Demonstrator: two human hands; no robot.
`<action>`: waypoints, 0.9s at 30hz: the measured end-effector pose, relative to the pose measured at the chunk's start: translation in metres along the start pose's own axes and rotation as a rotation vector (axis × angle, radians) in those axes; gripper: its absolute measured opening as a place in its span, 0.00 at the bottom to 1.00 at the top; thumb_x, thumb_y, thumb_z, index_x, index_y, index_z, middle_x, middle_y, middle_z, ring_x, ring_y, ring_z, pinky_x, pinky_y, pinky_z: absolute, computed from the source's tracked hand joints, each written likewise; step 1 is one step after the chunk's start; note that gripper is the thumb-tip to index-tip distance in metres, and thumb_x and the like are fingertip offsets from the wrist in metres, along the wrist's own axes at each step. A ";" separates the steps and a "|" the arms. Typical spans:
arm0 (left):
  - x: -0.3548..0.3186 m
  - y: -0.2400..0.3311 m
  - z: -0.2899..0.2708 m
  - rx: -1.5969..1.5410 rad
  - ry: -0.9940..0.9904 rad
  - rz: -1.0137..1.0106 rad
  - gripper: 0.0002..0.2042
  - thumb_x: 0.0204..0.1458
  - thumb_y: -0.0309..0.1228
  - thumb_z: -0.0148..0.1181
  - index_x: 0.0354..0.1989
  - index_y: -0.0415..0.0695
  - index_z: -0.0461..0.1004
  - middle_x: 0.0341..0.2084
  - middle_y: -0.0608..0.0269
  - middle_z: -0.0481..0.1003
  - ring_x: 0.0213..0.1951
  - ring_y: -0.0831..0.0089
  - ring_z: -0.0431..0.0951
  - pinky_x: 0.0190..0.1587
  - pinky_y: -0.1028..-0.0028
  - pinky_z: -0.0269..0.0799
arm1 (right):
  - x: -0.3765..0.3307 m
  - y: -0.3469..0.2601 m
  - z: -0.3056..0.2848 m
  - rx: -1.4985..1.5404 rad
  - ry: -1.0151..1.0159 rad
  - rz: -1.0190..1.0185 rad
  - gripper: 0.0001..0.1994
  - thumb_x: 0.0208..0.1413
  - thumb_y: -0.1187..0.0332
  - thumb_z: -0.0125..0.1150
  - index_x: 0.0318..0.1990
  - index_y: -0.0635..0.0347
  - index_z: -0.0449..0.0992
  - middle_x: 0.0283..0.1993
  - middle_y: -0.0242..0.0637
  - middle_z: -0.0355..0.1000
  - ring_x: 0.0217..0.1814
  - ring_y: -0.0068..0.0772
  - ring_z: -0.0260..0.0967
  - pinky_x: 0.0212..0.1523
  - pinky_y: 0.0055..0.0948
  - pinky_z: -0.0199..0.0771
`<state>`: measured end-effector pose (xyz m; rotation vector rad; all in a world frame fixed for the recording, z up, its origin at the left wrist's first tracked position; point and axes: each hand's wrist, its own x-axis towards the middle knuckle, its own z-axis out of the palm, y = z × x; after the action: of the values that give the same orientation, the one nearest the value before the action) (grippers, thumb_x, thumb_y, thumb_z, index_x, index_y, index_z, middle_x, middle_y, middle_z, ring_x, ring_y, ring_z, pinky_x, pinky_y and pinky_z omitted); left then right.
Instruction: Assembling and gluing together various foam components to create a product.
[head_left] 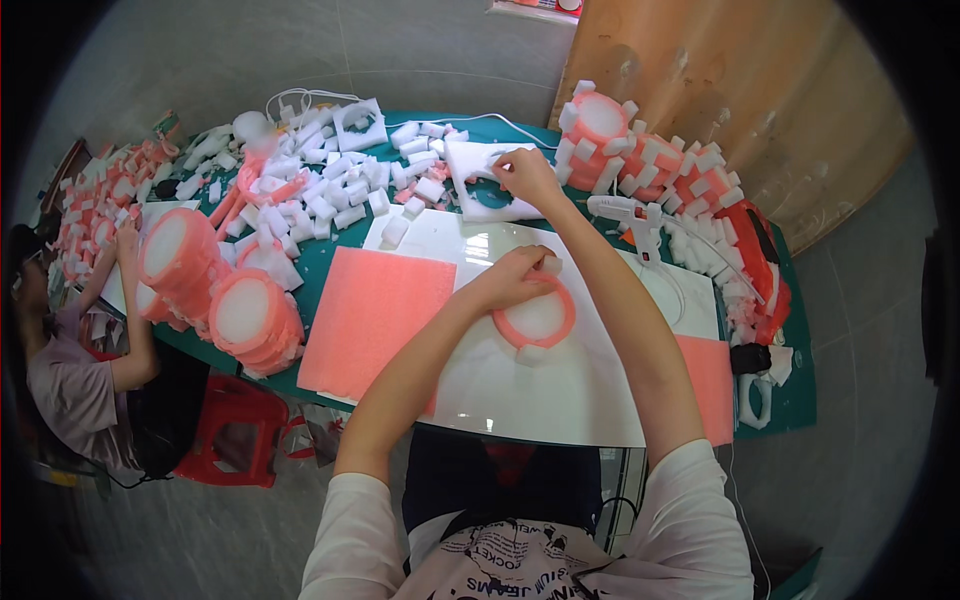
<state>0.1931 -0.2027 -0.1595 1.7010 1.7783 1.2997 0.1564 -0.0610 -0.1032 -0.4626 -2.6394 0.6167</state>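
A round white foam disc with a pink foam rim lies on the white board in front of me. Two small white blocks sit at its rim, one at the far side and one at the near side. My left hand is closed around the far foam block, fingers at the disc's edge. My right hand reaches farther out, its fingers pinched over a square white foam sheet with a round hole. What those fingertips hold is hidden.
A pink foam sheet lies left. Loose white foam blocks heap at the back. A white glue gun rests right, near stacked pink discs. Pink foam rolls stand left, beside another person and a red stool.
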 end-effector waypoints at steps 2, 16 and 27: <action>0.000 0.003 0.001 -0.002 -0.007 -0.018 0.21 0.40 0.33 0.58 0.44 0.38 0.65 0.35 0.52 0.70 0.38 0.62 0.70 0.42 0.70 0.65 | -0.010 0.001 -0.011 0.103 0.066 -0.117 0.12 0.42 0.77 0.50 0.34 0.58 0.77 0.31 0.47 0.72 0.32 0.43 0.71 0.37 0.32 0.70; 0.006 0.003 -0.004 0.002 -0.035 -0.057 0.20 0.41 0.30 0.57 0.44 0.40 0.65 0.33 0.55 0.70 0.36 0.67 0.70 0.39 0.72 0.66 | -0.212 -0.009 -0.060 0.173 -0.181 -0.563 0.21 0.34 0.62 0.66 0.38 0.55 0.67 0.39 0.36 0.61 0.42 0.35 0.61 0.39 0.32 0.59; 0.003 -0.001 0.000 0.101 0.014 -0.030 0.20 0.41 0.31 0.57 0.45 0.41 0.65 0.37 0.54 0.68 0.38 0.65 0.69 0.40 0.72 0.65 | -0.223 -0.004 -0.028 0.201 -0.008 -0.443 0.23 0.28 0.66 0.68 0.38 0.52 0.69 0.35 0.33 0.57 0.38 0.33 0.55 0.37 0.29 0.53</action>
<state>0.1919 -0.2002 -0.1593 1.7150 1.8991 1.2313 0.3621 -0.1429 -0.1441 0.1813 -2.5292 0.7218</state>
